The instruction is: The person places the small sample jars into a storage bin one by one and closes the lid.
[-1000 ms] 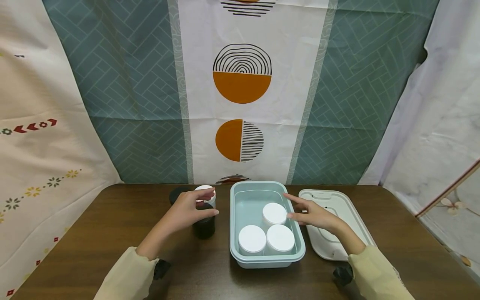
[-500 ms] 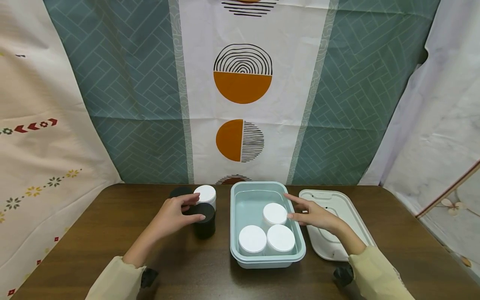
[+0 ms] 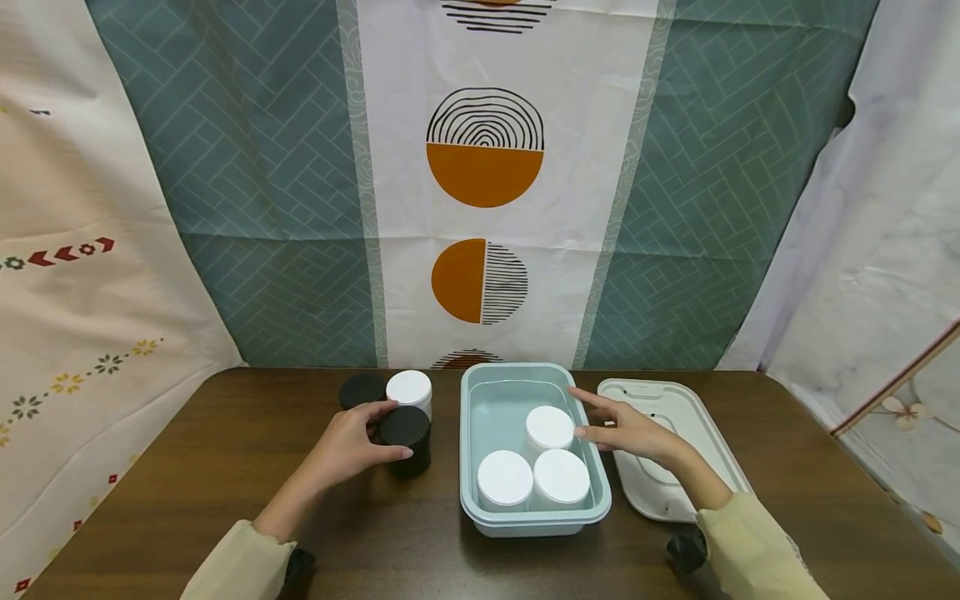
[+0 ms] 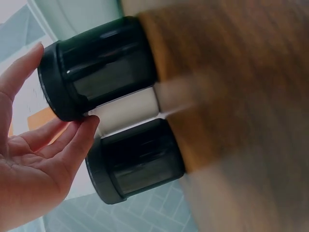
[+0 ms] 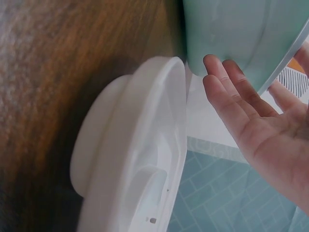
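Head view: the left hand (image 3: pixel 351 442) pinches a glossy black cylindrical jar (image 3: pixel 411 442), upright on the wood-grained table (image 3: pixel 187 475) near a white jar (image 3: pixel 409 388); the right hand (image 3: pixel 626 425), fingers loosely spread, lies along a smooth, rounded-rectangular pale-blue tub (image 3: pixel 525 528)

Brown, apparently wooden table (image 3: pixel 187 467) under blue tub (image 3: pixel 493 417), pale lid (image 3: pixel 693 421), three jars (image 3: pixel 406 427).

Soft, even light fills the head view, mostly crisp, w/ faint shadow below the tub (image 3: pixel 491 408) on the table (image 3: pixel 172 467). L wrist cam: dimmer, table blurred, pale glints on upper black jar (image 4: pixel 104 67). R wrist cam: dim, slightly soft, dark shadow beside lid (image 5: pixel 137 130).
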`<state>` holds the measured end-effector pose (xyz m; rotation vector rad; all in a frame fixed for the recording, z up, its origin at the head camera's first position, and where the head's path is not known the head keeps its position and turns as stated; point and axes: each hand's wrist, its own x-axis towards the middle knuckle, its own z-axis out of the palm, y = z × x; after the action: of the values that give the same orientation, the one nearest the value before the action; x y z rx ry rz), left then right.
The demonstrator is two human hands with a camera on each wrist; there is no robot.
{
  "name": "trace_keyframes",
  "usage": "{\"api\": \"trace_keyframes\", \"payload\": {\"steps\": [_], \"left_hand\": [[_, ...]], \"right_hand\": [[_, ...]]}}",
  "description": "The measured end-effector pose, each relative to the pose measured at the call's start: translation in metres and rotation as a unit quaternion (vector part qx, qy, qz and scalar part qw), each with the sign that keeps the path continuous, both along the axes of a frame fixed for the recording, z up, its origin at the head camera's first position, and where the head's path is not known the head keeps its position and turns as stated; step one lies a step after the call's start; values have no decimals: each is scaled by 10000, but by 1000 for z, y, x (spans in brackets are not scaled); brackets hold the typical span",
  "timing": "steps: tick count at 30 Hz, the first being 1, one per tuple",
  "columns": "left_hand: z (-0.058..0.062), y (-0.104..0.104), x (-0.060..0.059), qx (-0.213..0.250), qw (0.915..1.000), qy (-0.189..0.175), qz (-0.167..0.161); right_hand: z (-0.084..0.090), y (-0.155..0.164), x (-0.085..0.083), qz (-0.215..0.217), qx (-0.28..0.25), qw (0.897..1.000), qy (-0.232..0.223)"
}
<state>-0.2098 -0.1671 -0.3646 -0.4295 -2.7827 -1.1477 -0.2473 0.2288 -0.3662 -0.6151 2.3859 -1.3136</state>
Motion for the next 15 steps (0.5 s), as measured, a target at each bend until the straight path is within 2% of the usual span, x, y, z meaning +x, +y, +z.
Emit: {"api": "trace_keyframes", "payload": {"steps": [7, 15], "left_hand": [[-4, 1, -2, -147, 9998, 4, 122], [-3, 0, -2, -122, 9999, 23, 71]], "right_hand": [[0, 0, 1, 1, 18, 10000, 33], [0, 0, 1, -2, 1, 10000, 30]]}}
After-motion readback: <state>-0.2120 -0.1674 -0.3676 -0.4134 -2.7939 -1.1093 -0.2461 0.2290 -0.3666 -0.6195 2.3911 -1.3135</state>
